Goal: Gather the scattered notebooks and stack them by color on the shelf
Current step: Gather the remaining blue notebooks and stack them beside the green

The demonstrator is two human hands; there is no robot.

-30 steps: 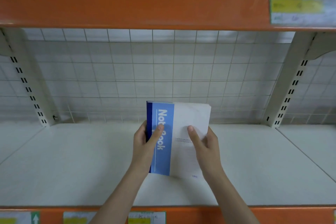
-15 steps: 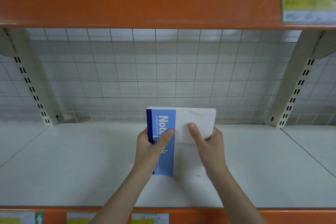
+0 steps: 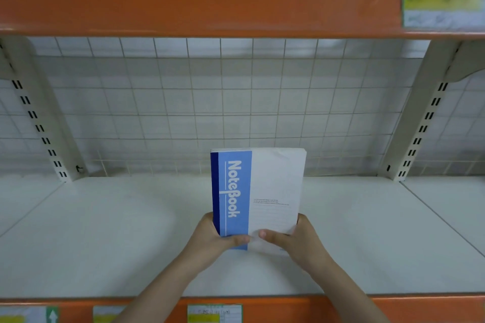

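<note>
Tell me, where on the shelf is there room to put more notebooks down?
Bare white shelf lies left of the notebook stack, toward the left upright, and right of it toward the right upright. The only crowded spot is the middle, where both hands grip the stack.

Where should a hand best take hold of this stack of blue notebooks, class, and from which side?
Grip the stack of notebooks at its near bottom corners, coming from the front, as the left hand and right hand do: it is tall and flat, with spine and page edges free.
</note>
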